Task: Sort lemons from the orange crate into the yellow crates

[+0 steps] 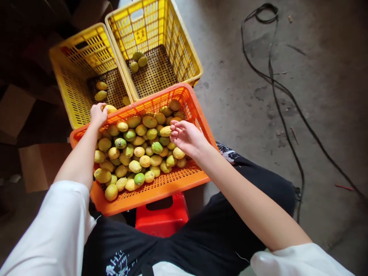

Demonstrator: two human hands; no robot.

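Observation:
An orange crate [169, 184] full of yellow and green lemons [138, 153] rests in front of me on a red stool [162, 214]. My left hand [97, 114] is closed round a yellow lemon [110, 109] at the crate's far left rim, over the left yellow crate [71, 73]. My right hand [185, 136] hovers over the fruit pile with fingers curled on a yellow lemon [166, 131]. A second yellow crate [178, 46] stands behind, with two lemons [138, 61] inside.
The left yellow crate holds a few lemons [101, 91]. Cardboard boxes [40, 165] lie at the left. Black cables [276, 84] run over the concrete floor on the right. My knees in dark trousers flank the stool.

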